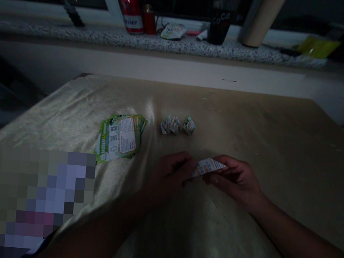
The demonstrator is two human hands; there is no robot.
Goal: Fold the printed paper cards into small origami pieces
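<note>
Between my two hands is a folded piece of printed paper, pale with small coloured print and slanted edges. My left hand pinches its left end with thumb and fingers. On the right end, my right hand has its fingers behind the paper and its thumb below. Beyond the hands lie several small folded paper pieces and, just right of them, another folded paper piece. A stack of green printed leaflets lies to the left of my left hand.
A beige cloth covers the table. Behind it, a speckled stone sill holds a red can, a small red bottle, crumpled paper, a dark cup, a tan cylinder and a yellow packet. The lower left is pixelated.
</note>
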